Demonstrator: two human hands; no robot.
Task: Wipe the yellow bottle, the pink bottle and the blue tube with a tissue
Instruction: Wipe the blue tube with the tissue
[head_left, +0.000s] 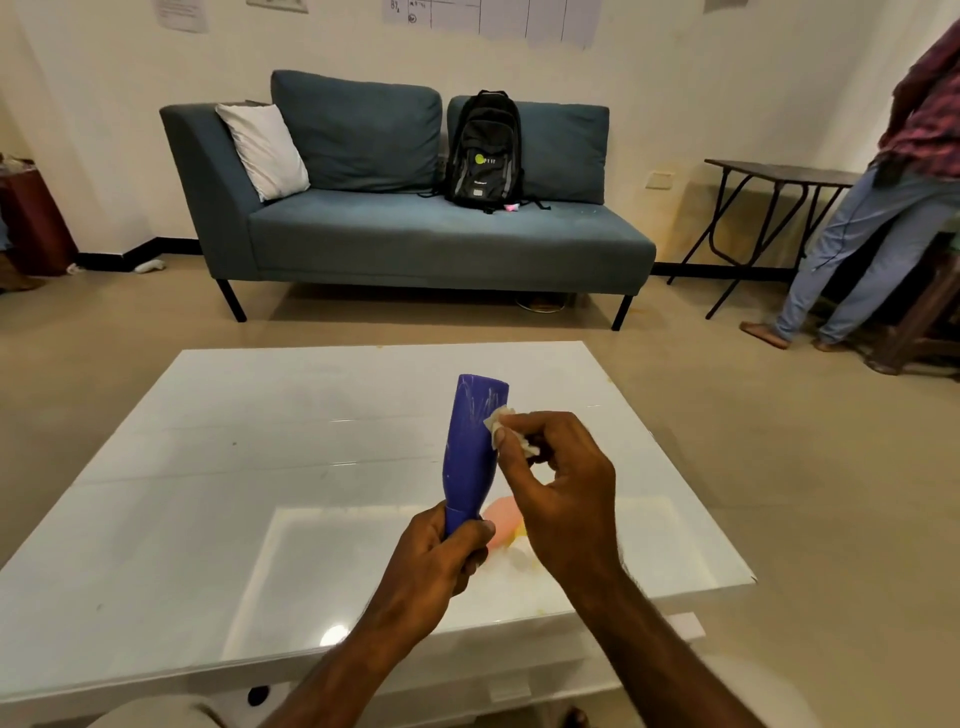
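The blue tube (470, 447) is a deep violet-blue, glossy, with pale scuffed streaks near its flat crimped end. It is held up in the air above the near half of the white table (208, 467), turned cap-down so the crimped end points up and leans slightly away from the person. It widens from a narrow neck at the bottom to the broad, flattened top.

The left hand (436, 561) grips the tube at its lower end, fingers and thumb curled round the neck and cap, the forearm coming up from the bottom of the view. The right hand (561, 493) sits higher and just to the right, wrist bent and knuckles up. Its thumb and first fingers pinch a small crumpled white tissue (498, 418) and press it against the tube's right edge, a little below the crimped end. The other fingers are curled loosely into the palm.

Behind the two hands a pink bottle (501, 519) lies on the table, mostly hidden by them.

Across the room a blue-grey sofa (415, 234) carries a black backpack (483, 150) and a white cushion (265, 150). Another person (883, 208) stands at the far right.
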